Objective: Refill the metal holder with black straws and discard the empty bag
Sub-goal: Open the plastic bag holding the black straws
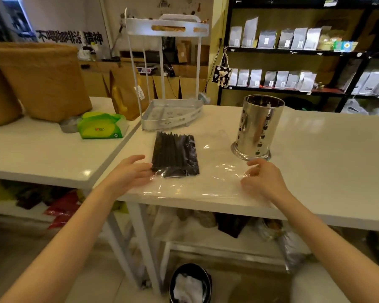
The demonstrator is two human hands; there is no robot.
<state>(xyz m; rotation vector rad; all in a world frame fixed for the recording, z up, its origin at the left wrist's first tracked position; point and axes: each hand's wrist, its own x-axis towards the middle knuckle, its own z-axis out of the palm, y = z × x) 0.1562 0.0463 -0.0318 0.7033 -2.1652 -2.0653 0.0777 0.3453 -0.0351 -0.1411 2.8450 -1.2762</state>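
A bundle of black straws point(175, 154) lies flat inside a clear plastic bag point(206, 182) on the white table point(326, 171). The bag spreads toward the table's front edge. My left hand point(129, 171) rests on the bag's left side, fingertips touching the near end of the straws. My right hand point(264, 178) pinches the bag's right edge between thumb and fingers. The perforated metal holder point(258, 127) stands upright just behind my right hand, and I see no straws sticking out of it.
A white corner rack point(169, 112) stands behind the straws. A green tissue pack point(101, 125) and woven baskets point(42, 79) sit on the left table. A black bin point(189, 283) with white paper sits on the floor below. Shelves of pouches line the right wall.
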